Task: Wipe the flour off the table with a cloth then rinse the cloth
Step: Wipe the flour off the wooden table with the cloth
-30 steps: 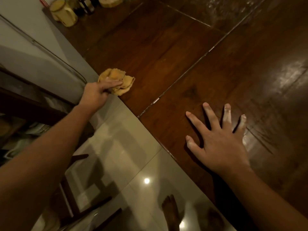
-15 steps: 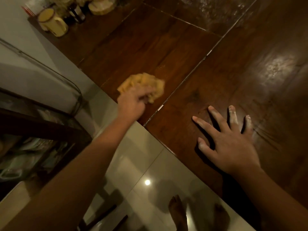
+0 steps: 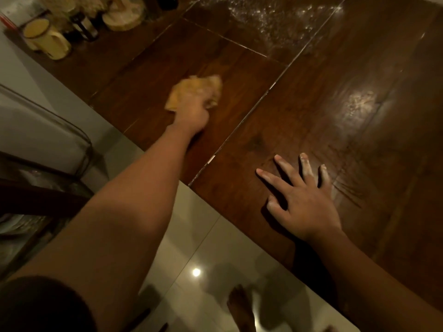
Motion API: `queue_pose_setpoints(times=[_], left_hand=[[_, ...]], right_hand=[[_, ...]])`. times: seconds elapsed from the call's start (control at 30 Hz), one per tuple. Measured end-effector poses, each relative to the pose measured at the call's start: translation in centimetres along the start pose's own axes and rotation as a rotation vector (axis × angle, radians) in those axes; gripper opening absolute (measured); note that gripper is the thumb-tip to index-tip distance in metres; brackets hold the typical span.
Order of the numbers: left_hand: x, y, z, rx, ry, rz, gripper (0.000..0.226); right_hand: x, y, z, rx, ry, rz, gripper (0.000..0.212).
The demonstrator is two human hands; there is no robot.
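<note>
In the head view, a dark brown wooden table (image 3: 299, 121) fills most of the frame, running from the upper left down to the lower right. Thin pale lines are seen where its boards meet.

A yellow cloth (image 3: 191, 92) is seen a little left of the middle of the frame, on the table top. It is bunched up and crumpled, and it looks blurred. The left hand (image 3: 193, 113) is closed over the near part of the cloth and is pressing it on the wood. The left arm reaches in from the lower left corner.

White flour (image 3: 271, 17) is scattered on the table at the top of the frame, right of the middle, well apart from the cloth. A paler, dusty patch (image 3: 360, 104) shines on the wood at the right.

The right hand (image 3: 302, 202) is laid flat on the table at the lower right, with its fingers spread wide and nothing held. White dust is seen on its fingers (image 3: 305, 164).

A yellow mug (image 3: 48, 41) stands at the upper left, on the far end of the table. Beside it, some dark jars (image 3: 84, 27) and a round wooden block (image 3: 123, 16) are seen. They are blurred.

A pale tiled floor (image 3: 191, 236) is seen below the table edge, with a small bright light spot on it.
</note>
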State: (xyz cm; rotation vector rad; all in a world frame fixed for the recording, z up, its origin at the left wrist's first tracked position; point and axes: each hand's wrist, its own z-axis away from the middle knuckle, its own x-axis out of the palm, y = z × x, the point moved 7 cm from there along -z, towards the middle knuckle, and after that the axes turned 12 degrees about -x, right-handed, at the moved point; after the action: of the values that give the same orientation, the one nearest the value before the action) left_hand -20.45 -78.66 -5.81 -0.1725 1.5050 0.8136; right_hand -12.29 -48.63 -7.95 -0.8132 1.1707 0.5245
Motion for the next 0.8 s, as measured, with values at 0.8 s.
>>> queue_pose_setpoints(times=[0.8], left_hand=[[11.2,14.7,34.3,0.363,-0.305,0.156,0.062]], right_hand=[[0.4,12.9,22.7,0.14,-0.235,-0.105,0.069]])
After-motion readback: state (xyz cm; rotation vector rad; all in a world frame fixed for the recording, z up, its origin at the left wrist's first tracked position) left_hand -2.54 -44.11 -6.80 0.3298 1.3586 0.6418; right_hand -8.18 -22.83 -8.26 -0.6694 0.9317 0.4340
